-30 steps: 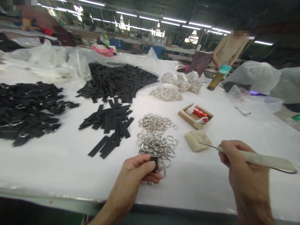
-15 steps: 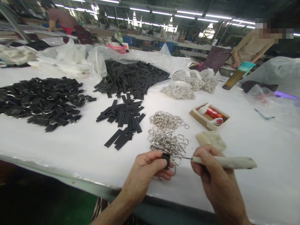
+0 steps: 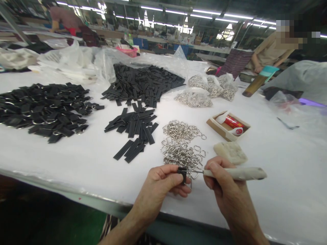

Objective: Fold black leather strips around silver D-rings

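Between the thumb and fingers of my left hand [image 3: 163, 183] a short black strap [image 3: 182, 174] is pinched, folded over, with a metal ring [image 3: 189, 183] hanging by it. My right hand [image 3: 227, 190] is wrapped round the pale handle of an awl [image 3: 237, 173]. The awl's thin metal shaft points left, and its tip is at the strap; whether it pierces the strap I cannot tell. Just beyond my left hand lies a heap of loose metal rings [image 3: 181, 153]. Flat black straps [image 3: 135, 122] lie to the left of the rings.
A large pile of straps fitted with rings [image 3: 46, 109] covers the left. More black straps [image 3: 148, 83] and bagged rings [image 3: 194, 97] lie farther back. An open box [image 3: 228, 126] and a yellowish block [image 3: 230, 152] sit at right. Two people work in the background.
My right hand has moved left with the awl, bringing its tip up to the strap. My left hand keeps nearly the same place and still pinches the strap.
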Demonstrator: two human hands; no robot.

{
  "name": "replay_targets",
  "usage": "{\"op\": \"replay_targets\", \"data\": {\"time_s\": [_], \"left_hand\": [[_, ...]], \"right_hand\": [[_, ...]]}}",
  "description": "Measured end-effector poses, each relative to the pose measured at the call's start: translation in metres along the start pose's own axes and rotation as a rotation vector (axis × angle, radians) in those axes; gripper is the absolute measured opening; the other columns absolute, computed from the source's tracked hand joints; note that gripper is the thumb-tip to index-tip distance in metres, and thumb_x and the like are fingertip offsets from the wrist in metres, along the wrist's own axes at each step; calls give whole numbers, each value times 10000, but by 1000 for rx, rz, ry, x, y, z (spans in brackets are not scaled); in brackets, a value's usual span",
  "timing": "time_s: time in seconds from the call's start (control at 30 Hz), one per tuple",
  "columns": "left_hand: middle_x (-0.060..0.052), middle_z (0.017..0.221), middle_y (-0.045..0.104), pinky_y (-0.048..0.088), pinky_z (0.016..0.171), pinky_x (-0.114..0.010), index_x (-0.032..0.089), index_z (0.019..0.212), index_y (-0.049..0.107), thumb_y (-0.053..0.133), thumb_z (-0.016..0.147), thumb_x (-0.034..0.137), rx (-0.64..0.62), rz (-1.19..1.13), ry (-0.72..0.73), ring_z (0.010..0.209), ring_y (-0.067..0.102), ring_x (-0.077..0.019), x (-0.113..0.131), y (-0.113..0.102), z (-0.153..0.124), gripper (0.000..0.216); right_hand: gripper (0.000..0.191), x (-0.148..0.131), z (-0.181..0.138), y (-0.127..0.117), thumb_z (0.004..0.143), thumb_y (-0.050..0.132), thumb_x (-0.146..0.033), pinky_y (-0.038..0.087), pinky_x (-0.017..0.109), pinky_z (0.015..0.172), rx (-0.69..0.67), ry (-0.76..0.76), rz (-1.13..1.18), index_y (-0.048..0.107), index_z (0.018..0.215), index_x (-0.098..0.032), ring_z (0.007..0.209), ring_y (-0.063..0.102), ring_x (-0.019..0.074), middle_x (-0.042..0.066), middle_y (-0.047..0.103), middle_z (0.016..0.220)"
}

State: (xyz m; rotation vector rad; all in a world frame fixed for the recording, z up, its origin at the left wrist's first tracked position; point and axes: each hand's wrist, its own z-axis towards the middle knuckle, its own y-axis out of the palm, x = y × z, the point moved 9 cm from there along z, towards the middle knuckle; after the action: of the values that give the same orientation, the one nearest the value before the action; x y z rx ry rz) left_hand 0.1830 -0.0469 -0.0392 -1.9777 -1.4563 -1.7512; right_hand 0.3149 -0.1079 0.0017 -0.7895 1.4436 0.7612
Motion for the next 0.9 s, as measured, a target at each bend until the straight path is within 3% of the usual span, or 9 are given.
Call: {"op": "replay_targets", "data": {"time_s": [0.63,0.77,0.9], "left_hand": [[-41,678,681,504,548,-224,131,679,673,596,753,205,35,180,-51,542,613,-126,4,1,-2,130],[-35,570,654,492,546,-222,132,643,670,596,739,218,31,230,-83,517,598,-128,3,3,-3,149],[-39,522,644,480,535,-214,131,627,670,592,746,233,41,242,-97,491,587,-122,2,1,-5,175]], "right_hand": [[359,5,15,8,802,615,-441,242,235,448,-121,70,-39,487,588,-182,473,343,102,-39,419,480],[367,-5,23,4,790,627,-431,223,226,417,-114,24,-27,500,562,-173,446,328,90,-42,395,444],[307,-22,35,-12,807,609,-331,189,209,387,-45,-39,137,528,563,-165,419,301,70,-46,369,451]]}}
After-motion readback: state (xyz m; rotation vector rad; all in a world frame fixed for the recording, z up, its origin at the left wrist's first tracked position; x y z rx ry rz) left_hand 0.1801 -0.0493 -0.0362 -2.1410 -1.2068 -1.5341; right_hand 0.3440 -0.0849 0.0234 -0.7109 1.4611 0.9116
